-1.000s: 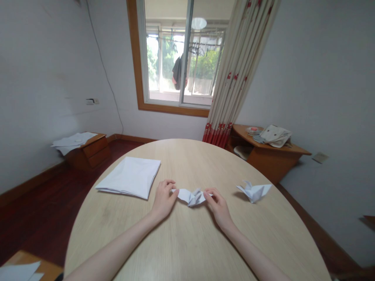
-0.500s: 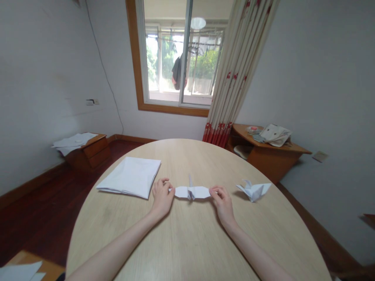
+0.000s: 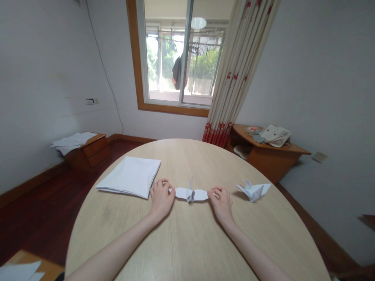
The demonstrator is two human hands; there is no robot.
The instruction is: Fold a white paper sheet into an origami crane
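Daylight fills a wood-framed window beside a red-patterned curtain, with white walls and dark red flooring.

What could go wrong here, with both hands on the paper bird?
Tear: left hand and right hand hold opposite ends of the paper bird; uneven pulling could rip it.
Nudge: folded white paper lies close beside the left hand; a sweep might shift it.
Bump: the second paper bird, unheld past the right hand, could get knocked.

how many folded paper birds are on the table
2. The first bird is held by its wings between the left hand and right hand; the second bird rests on the table, right of the right hand. No others show.
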